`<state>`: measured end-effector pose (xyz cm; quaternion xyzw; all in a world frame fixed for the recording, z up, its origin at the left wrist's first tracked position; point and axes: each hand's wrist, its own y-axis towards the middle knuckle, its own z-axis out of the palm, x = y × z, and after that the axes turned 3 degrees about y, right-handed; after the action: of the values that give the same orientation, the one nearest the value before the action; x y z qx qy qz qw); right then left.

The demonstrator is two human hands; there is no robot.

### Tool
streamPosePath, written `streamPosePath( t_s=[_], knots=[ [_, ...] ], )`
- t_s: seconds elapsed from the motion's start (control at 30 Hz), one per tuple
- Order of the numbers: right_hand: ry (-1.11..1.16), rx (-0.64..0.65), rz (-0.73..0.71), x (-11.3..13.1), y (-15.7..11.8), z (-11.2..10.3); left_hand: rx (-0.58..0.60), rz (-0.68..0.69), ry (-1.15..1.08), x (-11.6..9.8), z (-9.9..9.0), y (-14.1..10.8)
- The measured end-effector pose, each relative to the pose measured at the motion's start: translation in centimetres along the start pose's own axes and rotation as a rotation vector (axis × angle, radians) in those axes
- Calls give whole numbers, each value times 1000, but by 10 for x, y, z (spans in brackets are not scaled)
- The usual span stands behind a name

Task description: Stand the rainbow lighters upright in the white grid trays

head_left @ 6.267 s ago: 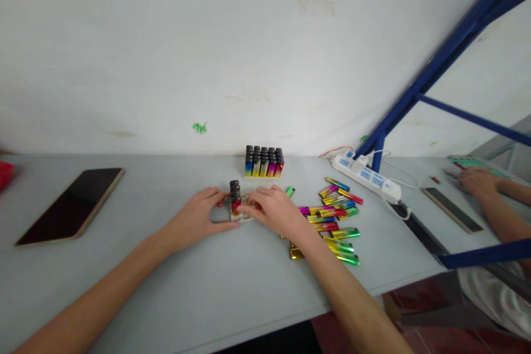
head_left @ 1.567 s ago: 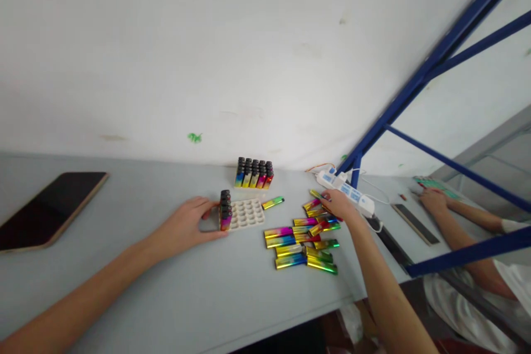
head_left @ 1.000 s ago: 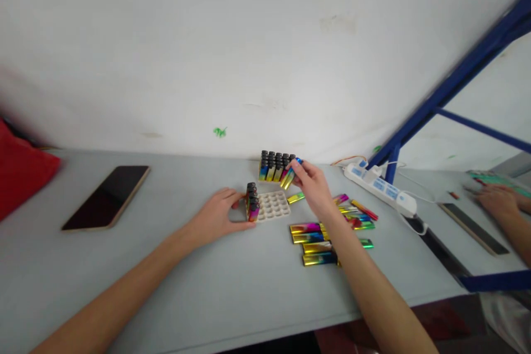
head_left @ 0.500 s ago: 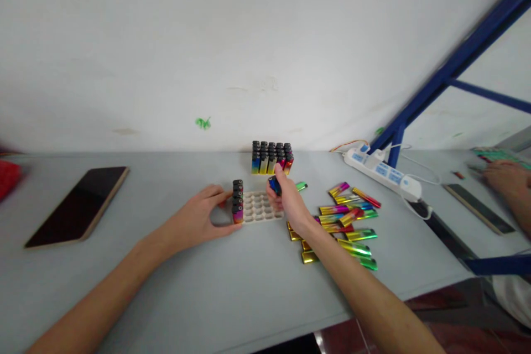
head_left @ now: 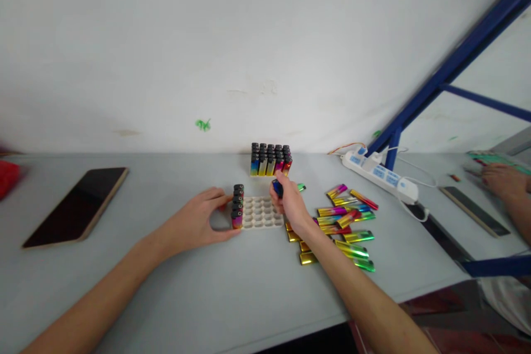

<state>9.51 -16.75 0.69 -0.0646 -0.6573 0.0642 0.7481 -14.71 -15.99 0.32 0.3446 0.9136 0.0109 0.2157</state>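
A white tray [head_left: 262, 225] full of small holes lies on the table. Along its left end stands a single row of upright lighters [head_left: 237, 221] with black tops. My left hand [head_left: 203, 218] braces this end, thumb at the front corner and fingers towards the back, steadying the tray. Over the tray's right part, my right hand [head_left: 292, 204] is closed round a lighter [head_left: 277, 188] with a blue body, its lower end hidden by the fingers. Right of the tray, a loose pile of shiny coloured lighters [head_left: 352, 235] lies partly under my right forearm.
Against the wall stands a full block of upright lighters [head_left: 271, 161]. A dark flat slab [head_left: 78, 204] lies at left. To the right are a white power strip [head_left: 379, 177] with cables, a blue metal frame [head_left: 418, 105] and another person's hand [head_left: 504, 180].
My right hand has shifted very slightly with the lighter, staying above the tray's right part. The left hand keeps its place. The whole view has tilted a little.
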Motion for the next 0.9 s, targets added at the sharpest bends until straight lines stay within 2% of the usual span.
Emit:
streamPosePath(
  t_s=[0.2, 0.4, 0.53, 0.73, 0.9],
  knots=[
    [-73, 9, -88, -5, 1, -3, -10, 4, 4, -2, -2, 1],
    [-58, 18, -94, -10, 4, -5, 4, -2, 36, -3, -2, 2],
    [-90, 101, -245, -11, 3, -5, -9, 6, 30, -2, -1, 0],
    [-332, 156, -411, -8, -4, -2, -6, -16, 17, -3, 0, -2],
    [-352, 120, -495, -9, -7, 2, -10, -18, -9, -2, 1, -3]
  ],
)
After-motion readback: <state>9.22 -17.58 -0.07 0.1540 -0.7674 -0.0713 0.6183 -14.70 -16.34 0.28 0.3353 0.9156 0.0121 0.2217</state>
